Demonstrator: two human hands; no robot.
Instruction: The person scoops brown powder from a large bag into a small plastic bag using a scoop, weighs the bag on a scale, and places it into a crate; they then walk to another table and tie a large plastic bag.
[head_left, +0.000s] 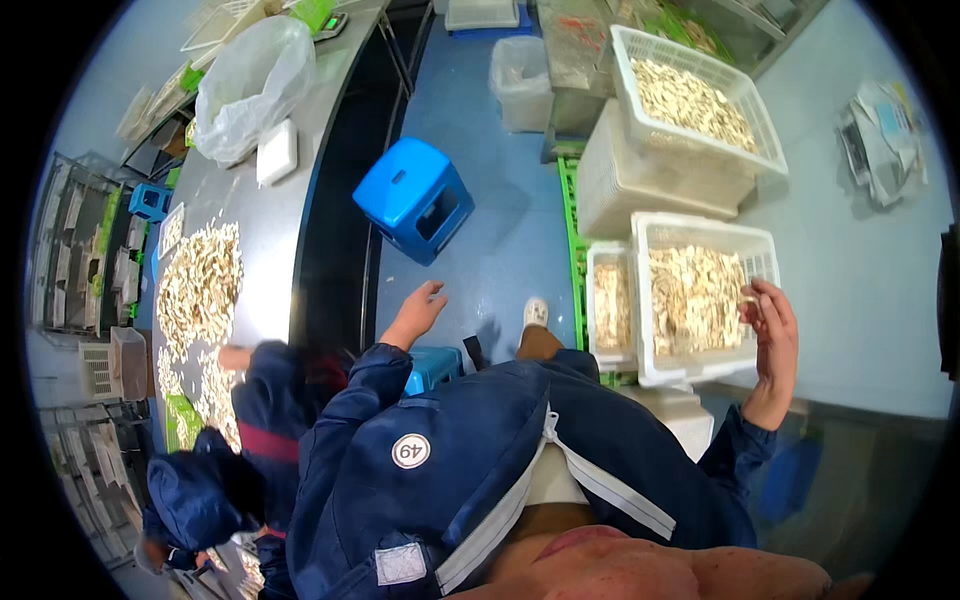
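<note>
My right hand (772, 322) is at the right rim of a white plastic crate (694, 373), with its fingers curled. A pale bit shows at the fingertips, but whether it is gripped is unclear. A heap of pale slices (694, 296), perhaps mushroom, lies in this crate. Beside it on the left stands a narrower white crate (609, 247) with more pale pieces. My left hand (420, 311) hangs over the blue floor with its fingers apart and nothing in them. The nearest thing ahead of it is a blue plastic stool (412, 187).
Another crate of slices (694, 105) sits on stacked crates (637, 180) ahead right. On the left, a steel table (274, 232) bears heaped slices (199, 285) and a clear plastic bag (255, 90). A co-worker's sleeve (274, 390) reaches over it. A second blue stool (435, 367) is close to me.
</note>
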